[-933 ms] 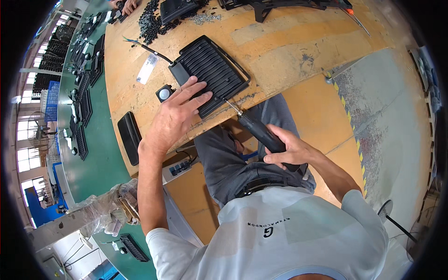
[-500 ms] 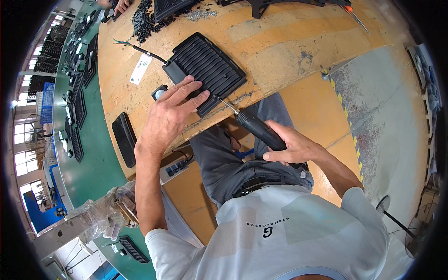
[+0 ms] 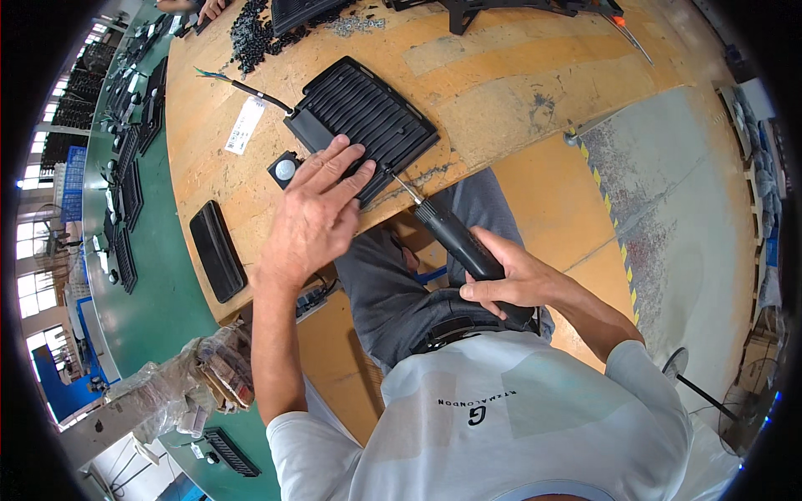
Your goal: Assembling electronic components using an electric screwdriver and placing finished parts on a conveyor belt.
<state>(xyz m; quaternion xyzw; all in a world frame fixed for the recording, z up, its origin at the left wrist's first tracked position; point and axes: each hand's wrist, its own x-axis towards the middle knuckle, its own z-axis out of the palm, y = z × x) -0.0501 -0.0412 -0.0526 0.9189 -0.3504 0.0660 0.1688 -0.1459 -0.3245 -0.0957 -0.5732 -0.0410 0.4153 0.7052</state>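
A black finned lamp housing [image 3: 368, 108] lies tilted on the table near its front edge, a cable [image 3: 261, 94] with bare coloured wire ends coming from its far left corner. My left hand [image 3: 313, 204] rests on the housing's near left part, its fingers stretched out and pressing down. In my right hand [image 3: 518, 275] is a black electric screwdriver [image 3: 455, 238], wrapped by the fingers. Its thin bit reaches the housing's near edge, just right of my left fingertips; the screw there is too small to make out. Beside my left hand sits a small black sensor with a white dome [image 3: 285, 169].
A white label [image 3: 245, 125] and a black phone [image 3: 217, 250] lie on the wooden table [image 3: 484, 92]. Black and silver small parts [image 3: 251, 37] are heaped at the back, near another person's hand [image 3: 210, 10]. An orange-handled screwdriver [image 3: 628, 35] lies far right. A green bench [image 3: 138, 326] runs along the left.
My left wrist has shifted a little, with the fingers still on the housing. The screwdriver has tilted slightly, its bit staying at the same edge. The whole view has moved slightly.
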